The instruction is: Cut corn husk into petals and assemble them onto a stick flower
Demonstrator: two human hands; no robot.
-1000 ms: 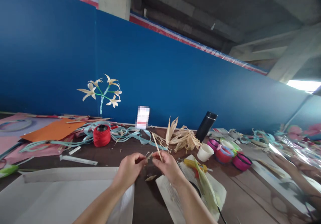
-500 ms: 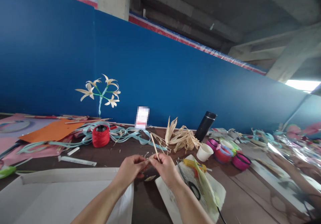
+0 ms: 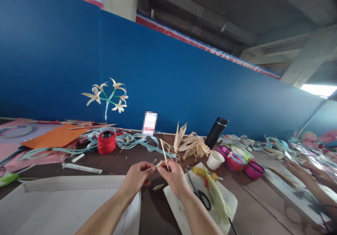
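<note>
In the head view, a white cup (image 3: 215, 160), its contents hidden, is standing at three o'clock from a slim, straight, pale stick (image 3: 163, 152). The right hand (image 3: 176, 178) is clamping its grip on the stick, which is pointing near twelve; the left hand (image 3: 139, 177) is pinching a small pale strip (image 3: 159, 164).

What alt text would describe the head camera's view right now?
Left hand and right hand meet at a small pale piece over a brown table, the right also holding a thin stick. Scissors lie on paper nearby; behind are a red spool, dried husks and a pale-petalled flower spray.
</note>
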